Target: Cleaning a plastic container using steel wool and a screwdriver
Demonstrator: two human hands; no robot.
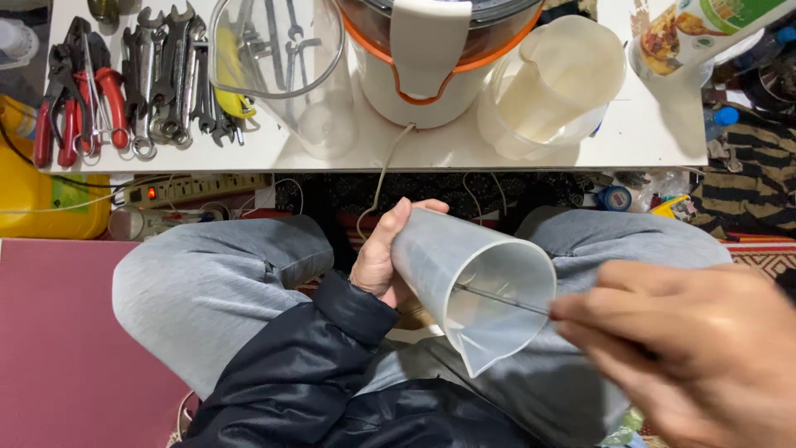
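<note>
My left hand (383, 255) grips a translucent plastic cup (473, 282) by its side, holding it over my lap with the open mouth tilted toward the camera. My right hand (688, 348) is blurred at the lower right and pinches a thin metal rod (502, 299) whose tip reaches inside the cup. A white and orange kitchen appliance (431, 58) stands on the white table (647, 133) ahead.
Wrenches (170, 75) and red-handled pliers (79, 91) lie on the table's left. A clear bowl (278, 50) and a translucent jug (555, 83) flank the appliance. A power strip (195, 189) and yellow container (41, 199) sit below; a maroon mat (58, 340) covers the floor.
</note>
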